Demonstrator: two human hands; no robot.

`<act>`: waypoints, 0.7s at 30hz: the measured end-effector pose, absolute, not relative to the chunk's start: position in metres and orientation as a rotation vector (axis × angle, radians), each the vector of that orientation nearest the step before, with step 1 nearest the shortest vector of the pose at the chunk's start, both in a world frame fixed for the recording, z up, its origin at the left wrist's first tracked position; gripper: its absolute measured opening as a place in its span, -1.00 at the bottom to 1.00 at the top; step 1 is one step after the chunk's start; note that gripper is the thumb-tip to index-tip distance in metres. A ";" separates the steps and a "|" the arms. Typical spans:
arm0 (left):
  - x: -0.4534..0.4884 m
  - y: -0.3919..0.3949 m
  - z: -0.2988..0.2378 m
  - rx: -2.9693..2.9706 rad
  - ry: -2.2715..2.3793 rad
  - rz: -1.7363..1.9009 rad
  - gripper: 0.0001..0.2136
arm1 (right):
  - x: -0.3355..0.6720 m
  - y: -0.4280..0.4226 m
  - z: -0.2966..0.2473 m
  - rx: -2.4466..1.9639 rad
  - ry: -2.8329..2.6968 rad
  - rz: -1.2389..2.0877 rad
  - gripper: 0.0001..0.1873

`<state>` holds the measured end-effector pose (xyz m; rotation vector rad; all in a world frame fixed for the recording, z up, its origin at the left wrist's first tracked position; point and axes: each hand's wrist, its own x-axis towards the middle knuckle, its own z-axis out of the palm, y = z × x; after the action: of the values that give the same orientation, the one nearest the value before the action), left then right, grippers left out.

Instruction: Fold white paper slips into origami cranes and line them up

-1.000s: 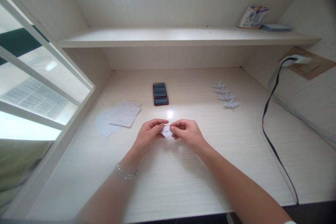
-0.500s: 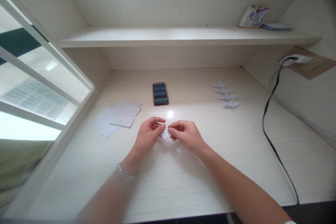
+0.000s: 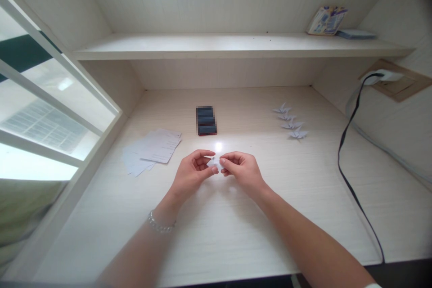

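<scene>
Between my two hands is a small folded piece of white paper (image 3: 214,163), partly covered by fingers. My left hand (image 3: 195,170) grips its left side, thumb below and index finger stretched along above. On the paper's right side, my right hand (image 3: 240,166) pinches it between thumb and fingertips. Several white folded paper cranes (image 3: 290,124) stand in a row at the back right of the desk. To the left lies a loose fan of white paper sheets (image 3: 162,146), some with faint printed lines.
Behind my hands a dark, pixelated rectangular object (image 3: 206,120) lies on the desk (image 3: 236,234). A black cable (image 3: 340,157) runs from the wall socket (image 3: 401,82) down the right side. A shelf (image 3: 202,45) crosses above, bearing a colourful packet (image 3: 326,21). White bars (image 3: 50,94) flank the left.
The folded paper has risen slightly and turned, showing more of itself between my hands. My left thumb has shifted right and down along it; my right hand has moved a little right.
</scene>
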<state>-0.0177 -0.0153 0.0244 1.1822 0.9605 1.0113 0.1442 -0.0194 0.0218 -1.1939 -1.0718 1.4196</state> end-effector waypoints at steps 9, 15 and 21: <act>-0.015 -0.017 0.026 1.240 1.030 1.012 -0.69 | 0.143 -0.024 0.025 -1.199 -1.210 1.281 -0.78; -0.014 -0.016 0.021 1.246 1.053 1.079 -0.74 | 0.141 -0.026 0.024 -1.176 -1.242 1.289 -0.77; -0.017 -0.016 0.021 1.307 1.097 1.040 -0.74 | 0.146 -0.019 0.022 -1.189 -1.197 1.517 -0.68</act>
<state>-0.0167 -0.0158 0.0210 1.3067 1.0973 1.0399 0.1457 -0.0191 0.0224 -1.1894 -1.1971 1.5167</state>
